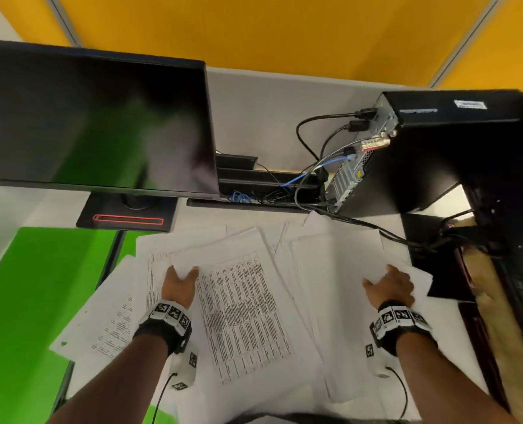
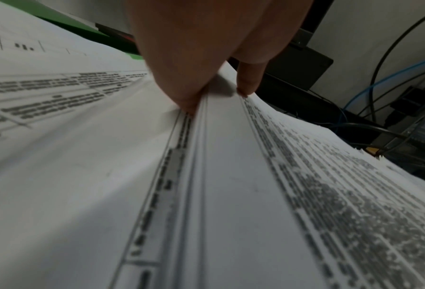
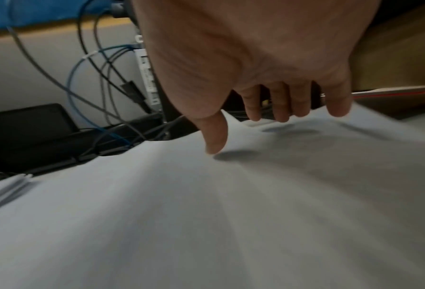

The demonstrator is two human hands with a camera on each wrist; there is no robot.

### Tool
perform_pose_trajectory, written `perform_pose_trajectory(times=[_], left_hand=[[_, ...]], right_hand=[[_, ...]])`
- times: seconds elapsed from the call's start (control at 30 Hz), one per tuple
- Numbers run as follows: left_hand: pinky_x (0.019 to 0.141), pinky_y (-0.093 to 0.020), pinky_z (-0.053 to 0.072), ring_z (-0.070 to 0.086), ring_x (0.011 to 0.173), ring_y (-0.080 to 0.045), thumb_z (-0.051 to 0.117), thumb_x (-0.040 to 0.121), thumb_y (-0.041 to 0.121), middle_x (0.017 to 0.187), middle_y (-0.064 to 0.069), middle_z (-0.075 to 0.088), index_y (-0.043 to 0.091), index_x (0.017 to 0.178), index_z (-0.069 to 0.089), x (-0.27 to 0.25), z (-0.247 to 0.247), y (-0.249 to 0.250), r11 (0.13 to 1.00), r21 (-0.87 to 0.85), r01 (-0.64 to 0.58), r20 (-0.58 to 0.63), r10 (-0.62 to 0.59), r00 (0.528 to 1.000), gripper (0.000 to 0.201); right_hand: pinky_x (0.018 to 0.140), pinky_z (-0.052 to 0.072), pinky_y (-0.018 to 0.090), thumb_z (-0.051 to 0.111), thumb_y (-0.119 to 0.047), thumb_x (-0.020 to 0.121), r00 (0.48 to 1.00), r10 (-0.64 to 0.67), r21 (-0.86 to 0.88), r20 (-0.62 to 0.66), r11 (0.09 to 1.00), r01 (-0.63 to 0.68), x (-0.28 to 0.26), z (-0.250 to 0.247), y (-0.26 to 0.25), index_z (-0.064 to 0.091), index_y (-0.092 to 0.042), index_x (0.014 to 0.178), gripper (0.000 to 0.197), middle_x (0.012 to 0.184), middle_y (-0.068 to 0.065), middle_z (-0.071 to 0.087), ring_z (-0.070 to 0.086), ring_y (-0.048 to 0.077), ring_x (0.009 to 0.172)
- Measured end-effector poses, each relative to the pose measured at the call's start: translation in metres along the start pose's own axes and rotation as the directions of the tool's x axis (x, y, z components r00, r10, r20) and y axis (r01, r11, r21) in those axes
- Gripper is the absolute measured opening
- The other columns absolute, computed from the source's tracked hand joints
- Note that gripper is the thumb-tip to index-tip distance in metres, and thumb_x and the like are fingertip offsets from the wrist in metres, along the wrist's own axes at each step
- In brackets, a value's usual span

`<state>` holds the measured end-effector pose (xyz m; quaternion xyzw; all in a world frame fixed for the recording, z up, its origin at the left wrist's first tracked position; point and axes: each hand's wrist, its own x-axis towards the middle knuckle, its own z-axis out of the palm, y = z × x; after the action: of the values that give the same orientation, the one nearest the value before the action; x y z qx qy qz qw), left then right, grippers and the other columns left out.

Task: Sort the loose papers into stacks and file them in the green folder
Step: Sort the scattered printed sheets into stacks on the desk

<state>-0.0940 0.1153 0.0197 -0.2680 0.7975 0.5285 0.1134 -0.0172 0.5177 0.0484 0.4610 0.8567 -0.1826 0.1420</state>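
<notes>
Sorting had barely begun, we judged: our left hand (image 1: 179, 284) pinched the edge of a printed sheaf (image 1: 241, 304) between thumb and fingers, while our right hand (image 1: 390, 286) lay spread on blank sheets (image 1: 339, 270), fingers curling over their far edge; whether it gripped them we could not tell. Around both, papers (image 1: 113, 316) lay fanned and overlapping, no squared stacks visible. Left of them, partly beneath, sat the green folder (image 1: 39, 286), with nothing filed that we could see. Beyond stood the monitor (image 1: 94, 117) and computer (image 1: 437, 142).
</notes>
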Motion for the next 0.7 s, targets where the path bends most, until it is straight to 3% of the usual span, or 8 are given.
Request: perform_pose_trajectory(times=[0.17, 0.33, 0.47, 0.6, 0.7], left_hand=[[0.105, -0.035, 0.032, 0.045, 0.128, -0.035, 0.052, 0.095, 0.025, 0.138, -0.022, 0.048, -0.004, 0.134, 0.042, -0.007, 0.0, 0.014, 0.998, 0.039, 0.044, -0.027, -0.043, 0.999, 0.05], [0.105, -0.038, 0.033, 0.044, 0.129, -0.037, 0.052, 0.094, 0.028, 0.139, -0.022, 0.046, -0.005, 0.134, 0.04, -0.01, 0.0, 0.013, 0.996, 0.067, 0.066, -0.025, -0.065, 0.998, 0.053], [0.102, -0.039, 0.037, 0.049, 0.124, -0.037, 0.056, 0.092, 0.027, 0.134, -0.021, 0.052, -0.002, 0.131, 0.044, -0.012, 0.0, 0.011, 0.995, 0.068, 0.072, -0.019, -0.071, 0.997, 0.051], [0.101, -0.039, 0.039, 0.051, 0.121, -0.037, 0.058, 0.091, 0.024, 0.131, -0.021, 0.054, -0.003, 0.129, 0.046, -0.017, 0.002, 0.01, 0.996, 0.059, 0.066, -0.014, -0.065, 0.998, 0.048], [0.1, -0.041, 0.04, 0.052, 0.119, -0.038, 0.059, 0.09, 0.026, 0.13, -0.021, 0.055, -0.001, 0.129, 0.045, -0.019, 0.001, 0.009, 0.996, 0.064, 0.069, -0.022, -0.068, 0.997, 0.05]], right_hand=[[0.11, 0.03, 0.05, 0.082, -0.039, 0.069, 0.993, -0.023, -0.053, 0.117, 0.998, 0.029, 0.001, 0.002, 0.027, 0.018, -0.01, 0.149, 0.107, 0.151, 0.019, 0.024, 0.025, 0.038, 0.139], [0.103, 0.037, 0.047, 0.083, -0.042, 0.067, 0.989, -0.027, -0.09, 0.145, 0.995, 0.04, -0.01, 0.006, 0.027, 0.028, -0.011, 0.144, 0.099, 0.141, 0.017, 0.033, 0.032, 0.037, 0.133], [0.106, 0.035, 0.048, 0.081, -0.041, 0.07, 0.99, 0.001, -0.001, 0.144, 1.0, -0.001, -0.015, 0.007, 0.028, 0.027, -0.007, 0.143, 0.097, 0.143, 0.019, 0.034, 0.033, 0.039, 0.133], [0.108, 0.032, 0.048, 0.079, -0.045, 0.071, 0.989, 0.018, -0.024, 0.148, 1.0, -0.015, -0.017, 0.009, 0.029, 0.024, -0.006, 0.144, 0.099, 0.145, 0.019, 0.033, 0.031, 0.038, 0.135], [0.105, 0.038, 0.048, 0.081, -0.037, 0.07, 0.988, 0.019, 0.087, 0.15, 0.996, -0.033, -0.02, 0.011, 0.027, 0.025, -0.005, 0.141, 0.096, 0.143, 0.019, 0.03, 0.035, 0.04, 0.131]])
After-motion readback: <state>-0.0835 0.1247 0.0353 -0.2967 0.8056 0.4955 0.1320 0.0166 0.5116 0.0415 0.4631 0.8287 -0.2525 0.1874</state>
